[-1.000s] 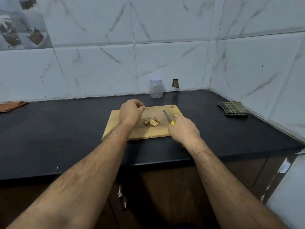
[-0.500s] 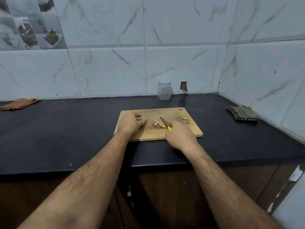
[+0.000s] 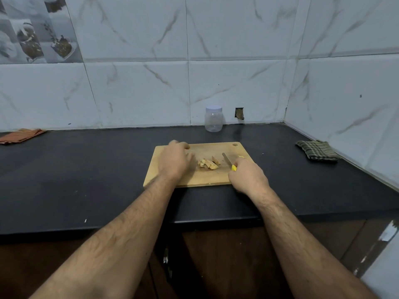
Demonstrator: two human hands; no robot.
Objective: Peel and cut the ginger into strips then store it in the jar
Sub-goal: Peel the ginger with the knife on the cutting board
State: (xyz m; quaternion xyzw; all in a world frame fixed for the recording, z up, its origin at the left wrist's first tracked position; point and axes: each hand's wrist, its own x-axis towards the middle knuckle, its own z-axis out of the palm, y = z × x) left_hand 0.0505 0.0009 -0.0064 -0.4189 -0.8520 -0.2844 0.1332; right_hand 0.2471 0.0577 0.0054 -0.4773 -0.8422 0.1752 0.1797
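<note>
The right hand (image 3: 248, 175) hides the knife (image 3: 228, 161) handle.

On the counter (image 3: 86, 173), wide bare stretches lie to the left and right of the cutting board (image 3: 216, 179), and a clear strip runs between the board's far edge and the jar (image 3: 213, 121), which stands against the back wall. The side wall closes off the right, with a green cloth (image 3: 316, 150) near it; an orange cloth (image 3: 20, 135) sits far left. On the board, ginger pieces (image 3: 208, 164) lie between the left hand (image 3: 174, 161) and the knife (image 3: 227, 159) held in the right hand (image 3: 248, 178).
</note>
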